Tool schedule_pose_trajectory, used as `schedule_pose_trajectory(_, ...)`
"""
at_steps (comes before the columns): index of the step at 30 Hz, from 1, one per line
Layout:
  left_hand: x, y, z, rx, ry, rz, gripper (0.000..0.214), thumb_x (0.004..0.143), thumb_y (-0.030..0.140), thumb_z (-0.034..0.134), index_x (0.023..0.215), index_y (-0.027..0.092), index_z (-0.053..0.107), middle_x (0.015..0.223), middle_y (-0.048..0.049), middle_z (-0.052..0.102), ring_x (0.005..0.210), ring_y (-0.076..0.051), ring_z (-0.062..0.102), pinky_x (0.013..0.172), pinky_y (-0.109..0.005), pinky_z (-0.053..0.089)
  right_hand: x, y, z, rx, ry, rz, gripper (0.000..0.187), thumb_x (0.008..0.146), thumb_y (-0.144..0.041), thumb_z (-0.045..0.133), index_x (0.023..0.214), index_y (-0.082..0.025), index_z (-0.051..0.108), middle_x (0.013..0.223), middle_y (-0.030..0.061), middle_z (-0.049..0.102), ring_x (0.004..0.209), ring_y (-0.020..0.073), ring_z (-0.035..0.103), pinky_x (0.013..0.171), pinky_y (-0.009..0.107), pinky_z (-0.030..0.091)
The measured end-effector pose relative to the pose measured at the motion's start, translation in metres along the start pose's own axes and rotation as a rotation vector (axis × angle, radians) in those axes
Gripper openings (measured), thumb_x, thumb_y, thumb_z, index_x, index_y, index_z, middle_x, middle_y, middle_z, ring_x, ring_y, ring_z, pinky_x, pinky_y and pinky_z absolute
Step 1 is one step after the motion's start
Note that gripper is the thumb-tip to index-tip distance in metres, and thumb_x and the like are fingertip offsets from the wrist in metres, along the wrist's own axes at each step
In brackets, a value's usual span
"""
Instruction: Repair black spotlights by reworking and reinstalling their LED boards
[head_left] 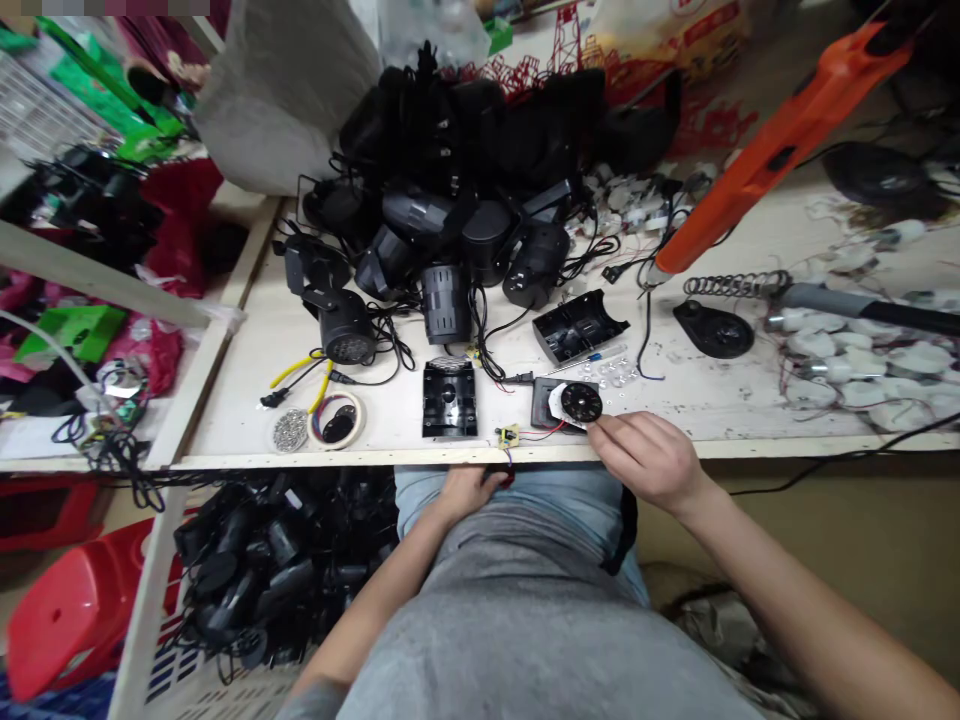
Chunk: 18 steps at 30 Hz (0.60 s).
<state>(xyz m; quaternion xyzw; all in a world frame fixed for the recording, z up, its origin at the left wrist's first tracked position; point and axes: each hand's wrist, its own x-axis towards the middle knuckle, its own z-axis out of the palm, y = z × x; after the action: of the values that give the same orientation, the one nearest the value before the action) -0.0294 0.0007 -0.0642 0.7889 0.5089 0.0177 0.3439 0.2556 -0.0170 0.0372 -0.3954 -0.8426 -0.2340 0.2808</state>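
Note:
My right hand pinches the edge of a black round disc, which has a white piece against its left side. Both sit over a dark rectangular block near the table's front edge. Red and dark wires run from there to a small circuit board. Below the table edge, my left hand is at my lap, its thumb near a small dark red item; the edge hides most of its fingers. An open black housing half lies left of the board, and another housing half lies behind the block.
Black spotlight lamps with cables pile up at the back. A tape roll and a round heap of small metal parts lie left. An orange tool hangs at right, beside a spring and white lamp parts.

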Motion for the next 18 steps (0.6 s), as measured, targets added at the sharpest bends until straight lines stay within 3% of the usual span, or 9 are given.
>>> schedule_pose_trajectory(4, 0.017, 0.015, 0.004, 0.022, -0.114, 0.085, 0.018, 0.095, 0.022, 0.056, 0.104, 0.020, 0.071, 0.104, -0.0048, 0.076, 0.102, -0.023, 0.070, 0.101, -0.036, 0.055, 0.001, 0.002, 0.000, 0.007, 0.006, -0.011, 0.013, 0.090, -0.004, 0.059, 0.087, -0.015, 0.066, 0.081, 0.0078, 0.072, 0.071, 0.0158, 0.055, 0.067, 0.028, 0.047)
schedule_pose_trajectory(8, -0.013, 0.020, -0.024, 0.075, -0.135, 0.128, 0.021, 0.095, 0.015, 0.051, 0.106, 0.021, 0.069, 0.103, -0.0055, 0.074, 0.101, -0.022, 0.067, 0.098, -0.036, 0.053, 0.002, 0.005, -0.002, 0.010, 0.011, -0.032, 0.014, 0.091, -0.004, 0.058, 0.089, -0.015, 0.066, 0.083, 0.0086, 0.073, 0.071, 0.0160, 0.057, 0.069, 0.029, 0.048)
schedule_pose_trajectory(10, -0.046, 0.027, -0.055, 0.120, -0.138, 0.159, 0.017, 0.095, 0.014, 0.051, 0.099, 0.019, 0.067, 0.096, -0.0053, 0.072, 0.096, -0.022, 0.065, 0.092, -0.034, 0.052, 0.002, 0.007, -0.003, 0.026, 0.003, -0.058, 0.015, 0.093, -0.004, 0.055, 0.092, -0.015, 0.065, 0.083, 0.0094, 0.074, 0.070, 0.0166, 0.058, 0.068, 0.030, 0.049)
schedule_pose_trajectory(13, -0.095, 0.051, -0.119, 0.407, -0.144, 0.335, 0.018, 0.093, 0.007, 0.048, 0.089, 0.018, 0.061, 0.081, -0.0037, 0.066, 0.080, -0.019, 0.059, 0.074, -0.030, 0.049, 0.000, 0.010, -0.004, 0.047, 0.001, -0.107, 0.015, 0.094, -0.004, 0.054, 0.095, -0.015, 0.064, 0.083, 0.0092, 0.074, 0.069, 0.0166, 0.059, 0.066, 0.030, 0.049)
schedule_pose_trajectory(16, -0.118, 0.084, -0.184, 0.706, 0.066, 0.470, 0.021, 0.096, 0.009, 0.046, 0.110, 0.013, 0.062, 0.075, -0.0025, 0.061, 0.071, -0.020, 0.053, 0.063, -0.033, 0.045, 0.001, 0.011, -0.005, 0.062, 0.001, -0.141, 0.015, 0.093, -0.003, 0.056, 0.096, -0.015, 0.064, 0.081, 0.0082, 0.074, 0.066, 0.0159, 0.059, 0.066, 0.030, 0.048)
schedule_pose_trajectory(18, -0.116, 0.101, -0.214, 0.944, 0.224, 0.552, 0.028, 0.098, 0.004, 0.041, 0.119, 0.007, 0.060, 0.079, -0.0039, 0.064, 0.073, -0.019, 0.053, 0.068, -0.035, 0.049, 0.003, 0.010, -0.005, 0.074, -0.011, -0.146, 0.017, 0.092, -0.002, 0.055, 0.096, -0.016, 0.064, 0.080, 0.0073, 0.073, 0.065, 0.0156, 0.058, 0.067, 0.030, 0.048)
